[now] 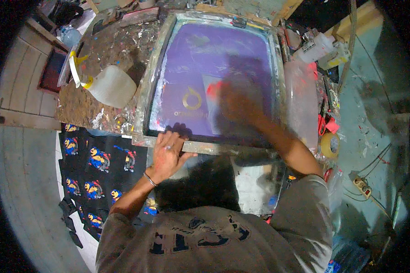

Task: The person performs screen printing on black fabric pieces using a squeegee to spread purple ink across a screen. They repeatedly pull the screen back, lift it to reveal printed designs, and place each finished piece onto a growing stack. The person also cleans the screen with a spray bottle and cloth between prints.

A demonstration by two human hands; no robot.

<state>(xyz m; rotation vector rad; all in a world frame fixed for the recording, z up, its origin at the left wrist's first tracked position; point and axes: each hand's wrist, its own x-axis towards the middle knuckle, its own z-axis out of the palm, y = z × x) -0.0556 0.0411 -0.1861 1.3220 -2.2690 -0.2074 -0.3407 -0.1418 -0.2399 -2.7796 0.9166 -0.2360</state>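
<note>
A wooden-framed printing screen [223, 67] with purple mesh lies tilted on the workbench before me. Its lower left part carries a pale ring-shaped design. My left hand [167, 154] grips the near rail of the frame left of its middle, fingers over the wood and thumb along the edge. Over the right half of the mesh, my right hand [238, 101] is blurred by motion. At its fingers shows a pinkish-red rag [213, 88], pressed to the mesh; its outline is smeared. A dark shadow falls around that hand.
Left of the screen, a spray bottle [113, 86] with a yellow-and-white head lies on the paint-stained bench [123, 43]. Dark printed fabric [95, 177] hangs below. To the right are plastic bottles [316, 49], a tape roll [329, 145] and a power strip [362, 187].
</note>
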